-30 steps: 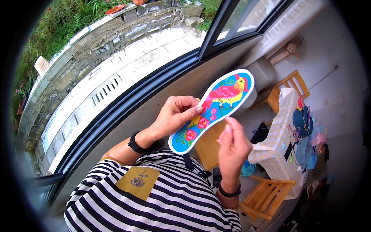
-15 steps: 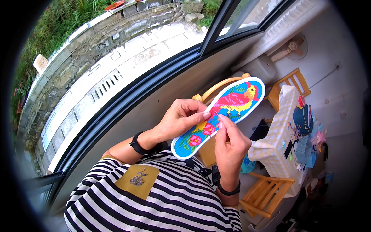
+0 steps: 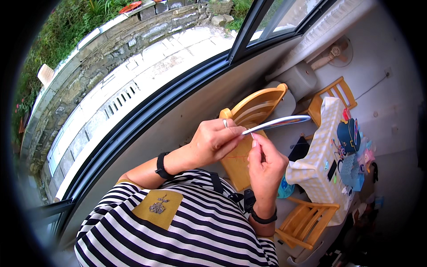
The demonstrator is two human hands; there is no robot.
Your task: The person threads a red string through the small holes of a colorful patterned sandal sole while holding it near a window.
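My left hand (image 3: 215, 141), with a ring on one finger, grips an embroidered shoe insole (image 3: 284, 120) by its middle. The insole is turned nearly edge-on, so its white rim shows and its colourful stitched face is mostly hidden. Close beneath its edge, my right hand (image 3: 267, 161) has thumb and forefinger pinched together on a thin, needle-like thing (image 3: 252, 135). A fine red thread (image 3: 235, 156) runs below the hands, between them. The half of the insole nearer me is hidden behind my left hand.
A wooden chair (image 3: 260, 104) stands just beyond my hands. To the right is a table with a checked cloth (image 3: 307, 173), bearing a dark blue bag (image 3: 348, 135), a phone and small items. Another wooden chair (image 3: 307, 224) stands before it. A window frame (image 3: 178, 82) runs along the left.
The insole has tipped from face-up to nearly edge-on. My left hand has turned over with it, bringing the ring into view. My right hand's pinch stays close to the insole.
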